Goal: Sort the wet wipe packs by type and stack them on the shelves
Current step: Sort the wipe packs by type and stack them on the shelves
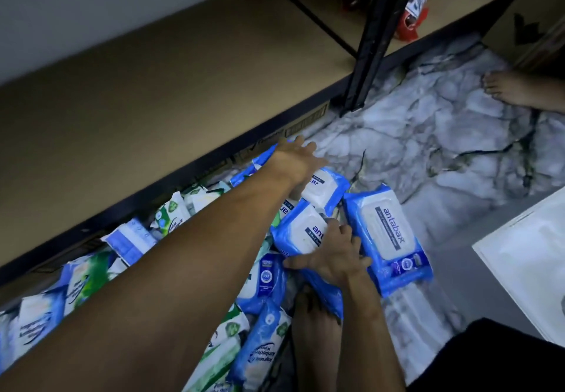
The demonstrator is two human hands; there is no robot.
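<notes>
Sorting is only beginning, I judge: the packs (pixel 171 257) are lying in a mixed heap on the marble floor (pixel 428 147), none showing on the shelf (pixel 153 86) above. The right hand (pixel 333 260) is gripping a blue pack (pixel 301 232), fingers curled over its edge; the left hand (pixel 295 159) is reaching over another, fingers straight, contact unclear. A red bag (pixel 409 22) is sitting on the next shelf (pixel 458 0).

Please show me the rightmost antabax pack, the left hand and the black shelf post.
rightmost antabax pack (pixel 386 229): head view, its white label.
left hand (pixel 298 158): head view, back of hand.
black shelf post (pixel 377 34): head view, middle of post.
</notes>
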